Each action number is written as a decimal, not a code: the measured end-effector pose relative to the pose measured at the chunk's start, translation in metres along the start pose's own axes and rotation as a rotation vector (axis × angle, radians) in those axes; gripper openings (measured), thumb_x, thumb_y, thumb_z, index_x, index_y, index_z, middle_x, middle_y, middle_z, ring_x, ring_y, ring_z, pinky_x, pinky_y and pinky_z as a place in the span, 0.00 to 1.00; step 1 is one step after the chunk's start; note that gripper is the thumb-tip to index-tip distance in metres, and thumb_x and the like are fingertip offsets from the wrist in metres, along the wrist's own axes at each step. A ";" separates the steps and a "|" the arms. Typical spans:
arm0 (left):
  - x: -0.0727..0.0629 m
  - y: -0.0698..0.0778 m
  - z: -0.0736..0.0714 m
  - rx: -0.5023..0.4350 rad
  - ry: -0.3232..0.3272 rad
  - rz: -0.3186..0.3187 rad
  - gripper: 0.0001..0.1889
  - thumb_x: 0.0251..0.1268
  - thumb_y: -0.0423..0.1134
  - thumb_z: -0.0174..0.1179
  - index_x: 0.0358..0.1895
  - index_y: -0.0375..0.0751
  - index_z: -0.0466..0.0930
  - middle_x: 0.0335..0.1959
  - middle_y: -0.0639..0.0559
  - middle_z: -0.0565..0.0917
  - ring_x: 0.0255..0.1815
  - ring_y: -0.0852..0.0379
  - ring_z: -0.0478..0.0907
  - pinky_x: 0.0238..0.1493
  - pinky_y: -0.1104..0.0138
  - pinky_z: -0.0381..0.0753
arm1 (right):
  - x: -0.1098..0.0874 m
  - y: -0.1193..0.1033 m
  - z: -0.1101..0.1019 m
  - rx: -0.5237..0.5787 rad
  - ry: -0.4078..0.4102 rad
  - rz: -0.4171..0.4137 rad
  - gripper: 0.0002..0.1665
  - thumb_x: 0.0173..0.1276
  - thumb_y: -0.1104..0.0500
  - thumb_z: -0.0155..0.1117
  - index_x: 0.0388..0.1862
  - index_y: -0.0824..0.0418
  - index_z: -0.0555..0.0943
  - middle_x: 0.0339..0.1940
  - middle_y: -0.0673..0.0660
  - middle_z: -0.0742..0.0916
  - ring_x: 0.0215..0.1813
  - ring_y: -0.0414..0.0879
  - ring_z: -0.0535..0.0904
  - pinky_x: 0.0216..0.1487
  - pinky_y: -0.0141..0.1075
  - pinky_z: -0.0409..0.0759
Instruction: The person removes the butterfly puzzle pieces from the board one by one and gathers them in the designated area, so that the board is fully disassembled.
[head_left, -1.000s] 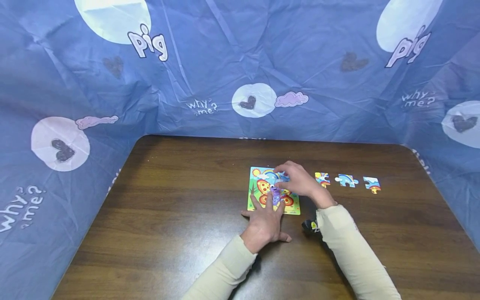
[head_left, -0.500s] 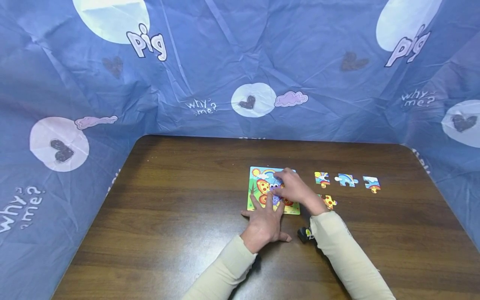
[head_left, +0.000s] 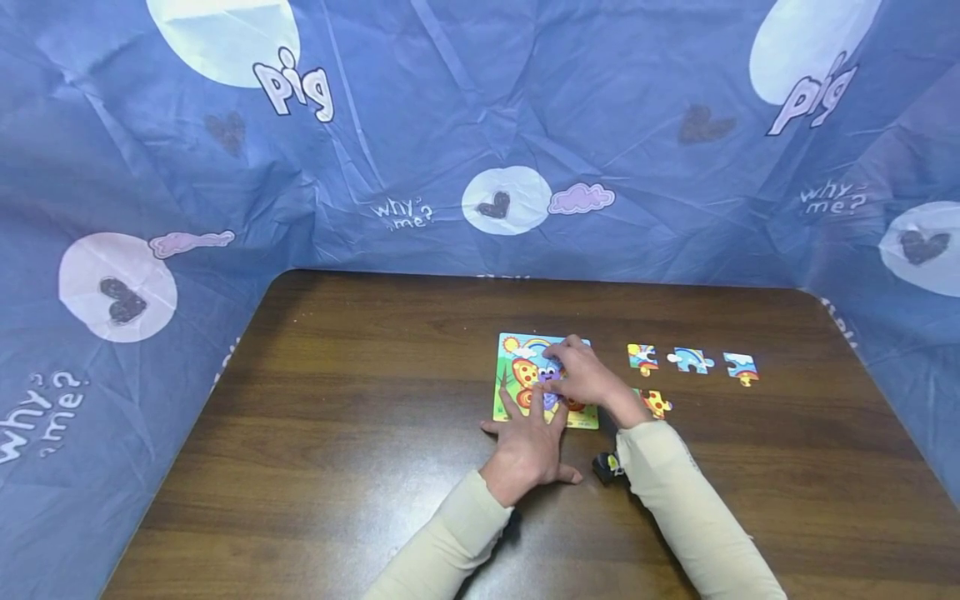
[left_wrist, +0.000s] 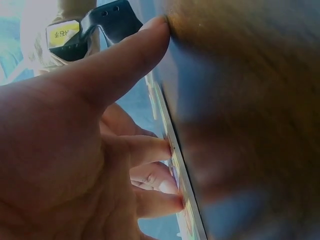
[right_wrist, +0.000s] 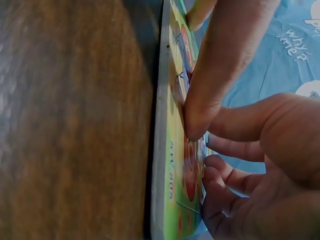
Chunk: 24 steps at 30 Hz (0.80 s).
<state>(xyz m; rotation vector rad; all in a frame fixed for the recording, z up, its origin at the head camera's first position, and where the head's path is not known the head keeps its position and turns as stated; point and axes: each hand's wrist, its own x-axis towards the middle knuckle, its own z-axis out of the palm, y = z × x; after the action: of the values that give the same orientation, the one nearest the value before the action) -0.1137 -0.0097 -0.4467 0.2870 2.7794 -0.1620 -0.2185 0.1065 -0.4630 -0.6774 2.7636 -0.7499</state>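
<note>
A butterfly jigsaw puzzle (head_left: 507, 367) with a sun and rainbow lies flat on the table. My left hand (head_left: 527, 446) is spread at its near edge; in the left wrist view its straight fingers press down on the board's face. Over the puzzle's right half, my right hand (head_left: 588, 377) pinches a puzzle piece (head_left: 550, 377) with the purple butterfly's face between thumb and index finger, down in the picture. In the right wrist view, the fingertips (right_wrist: 212, 172) of the right hand are right at the puzzle surface. The right hand covers the puzzle's right side.
Three loose puzzle pieces, a sun piece (head_left: 642, 357), a rainbow piece (head_left: 691, 360) and a cloud piece (head_left: 741, 367), lie in a row to the right. A red and yellow piece (head_left: 657, 405) sits nearer, partly behind the right wrist. Blue printed cloth (head_left: 420, 125) surrounds the brown table (head_left: 360, 367).
My right hand has come down and slightly nearer on the puzzle with the butterfly-face piece, uncovering the red and yellow piece. The left hand stays in place.
</note>
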 end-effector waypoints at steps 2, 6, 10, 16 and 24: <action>0.000 0.000 0.000 0.001 -0.005 -0.002 0.54 0.43 0.80 0.62 0.78 0.70 0.56 0.82 0.48 0.55 0.78 0.27 0.58 0.52 0.36 0.82 | 0.000 0.000 0.000 0.012 0.001 0.012 0.31 0.60 0.60 0.74 0.61 0.71 0.77 0.56 0.71 0.78 0.57 0.63 0.76 0.64 0.57 0.75; -0.003 -0.001 0.000 -0.020 0.007 -0.004 0.54 0.43 0.79 0.63 0.78 0.69 0.56 0.82 0.43 0.56 0.78 0.27 0.58 0.53 0.36 0.81 | 0.001 -0.001 0.001 0.012 0.002 0.034 0.29 0.59 0.62 0.74 0.59 0.70 0.78 0.54 0.71 0.79 0.55 0.63 0.76 0.63 0.57 0.75; -0.007 -0.002 0.002 -0.019 0.046 -0.003 0.54 0.43 0.79 0.63 0.78 0.69 0.55 0.80 0.38 0.58 0.77 0.28 0.60 0.54 0.36 0.80 | 0.002 -0.002 0.001 0.008 -0.003 0.050 0.28 0.60 0.62 0.74 0.58 0.70 0.78 0.54 0.70 0.79 0.56 0.62 0.76 0.62 0.56 0.75; -0.012 0.000 0.005 0.025 0.086 0.002 0.55 0.42 0.80 0.63 0.78 0.69 0.56 0.77 0.38 0.64 0.77 0.32 0.62 0.60 0.39 0.78 | 0.002 -0.001 0.001 0.014 -0.004 0.049 0.28 0.59 0.62 0.75 0.57 0.70 0.78 0.52 0.69 0.80 0.55 0.60 0.76 0.62 0.55 0.75; -0.009 0.002 0.003 0.035 0.044 0.016 0.56 0.42 0.80 0.62 0.78 0.66 0.56 0.78 0.36 0.63 0.77 0.32 0.63 0.56 0.43 0.83 | 0.002 -0.002 0.001 0.005 0.018 0.041 0.28 0.56 0.62 0.76 0.56 0.70 0.79 0.49 0.68 0.81 0.53 0.60 0.75 0.62 0.55 0.72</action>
<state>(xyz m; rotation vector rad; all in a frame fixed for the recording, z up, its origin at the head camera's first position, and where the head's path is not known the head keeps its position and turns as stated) -0.1038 -0.0102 -0.4468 0.3249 2.8189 -0.2033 -0.2189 0.1037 -0.4625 -0.6145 2.7816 -0.7585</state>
